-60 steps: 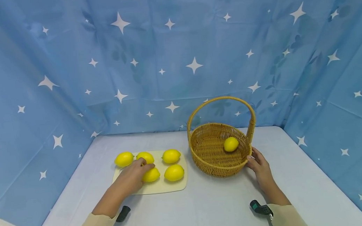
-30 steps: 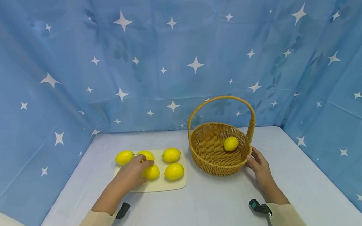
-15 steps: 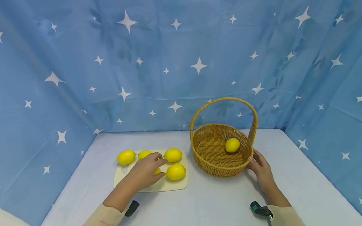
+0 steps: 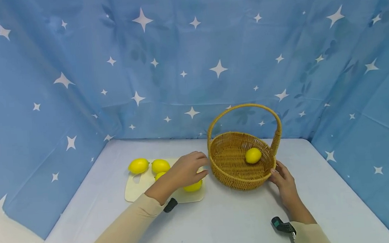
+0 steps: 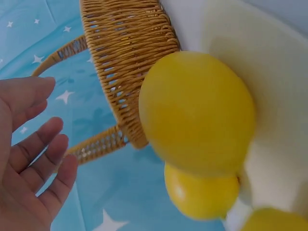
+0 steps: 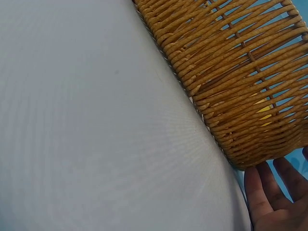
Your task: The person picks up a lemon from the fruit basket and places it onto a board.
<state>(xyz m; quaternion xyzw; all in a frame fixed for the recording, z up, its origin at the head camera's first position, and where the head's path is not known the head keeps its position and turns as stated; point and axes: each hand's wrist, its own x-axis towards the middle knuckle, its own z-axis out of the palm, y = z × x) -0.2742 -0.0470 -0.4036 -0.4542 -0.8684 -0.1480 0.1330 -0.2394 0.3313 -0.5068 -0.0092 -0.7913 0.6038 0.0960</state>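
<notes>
In the head view my left hand [image 4: 185, 169] is over the right part of a cream cutting board [image 4: 133, 191], near the basket's left side. The left wrist view shows this hand's fingers spread, with nothing between them. A lemon [image 4: 193, 186] shows just below the hand, and another lemon [image 4: 160, 175] is partly hidden by it. Two more lemons, one left [image 4: 138, 165] and one beside it [image 4: 160, 166], lie at the back. My right hand [image 4: 285, 184] touches the right side of a wicker basket [image 4: 230, 179]; its fingers look fairly straight. Inside the basket rests one lemon [image 4: 253, 155].
A white-covered table [image 4: 229, 224] carries everything. The basket's tall handle [image 4: 242, 107] arches upward. Behind and at both sides hangs a blue curtain [image 4: 178, 88] with white stars. Each wrist wears a dark device, one left [image 4: 170, 205] and one right [image 4: 283, 226].
The left hand has left the front middle lemon and moved right, toward the basket, covering the right-hand lemons in part. The right hand stays at the basket. The head view has shifted slightly.
</notes>
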